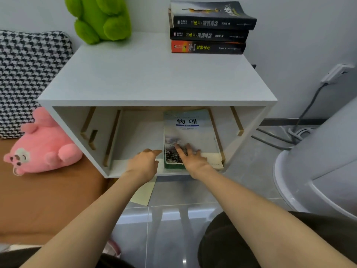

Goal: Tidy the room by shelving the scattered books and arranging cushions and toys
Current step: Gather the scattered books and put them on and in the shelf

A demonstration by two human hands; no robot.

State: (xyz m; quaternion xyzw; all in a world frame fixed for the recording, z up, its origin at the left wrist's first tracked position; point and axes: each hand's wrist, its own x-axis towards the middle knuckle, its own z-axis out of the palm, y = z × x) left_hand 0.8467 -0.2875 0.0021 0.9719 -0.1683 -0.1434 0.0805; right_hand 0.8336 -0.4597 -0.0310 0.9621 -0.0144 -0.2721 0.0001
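A green-and-white textbook (190,130) lies flat inside the open white cabinet (154,82), on its right side, on top of other books. My right hand (191,157) rests on the book's cover with the fingers spread and straight. My left hand (144,161) hovers just left of the book's edge, fingers loosely extended. A stack of three dark books (209,29) lies on the cabinet top at the back right. A green plush toy (100,18) sits at the back left of the top. A pink plush toy (41,146) lies on the brown bed beside the cabinet.
A black-and-white houndstooth cushion (25,70) leans against the wall at the left. A white round appliance (324,163) stands at the right, with a cable and wall socket (336,74) behind it. A yellowish sheet (143,192) lies on the grey tiled floor under the cabinet.
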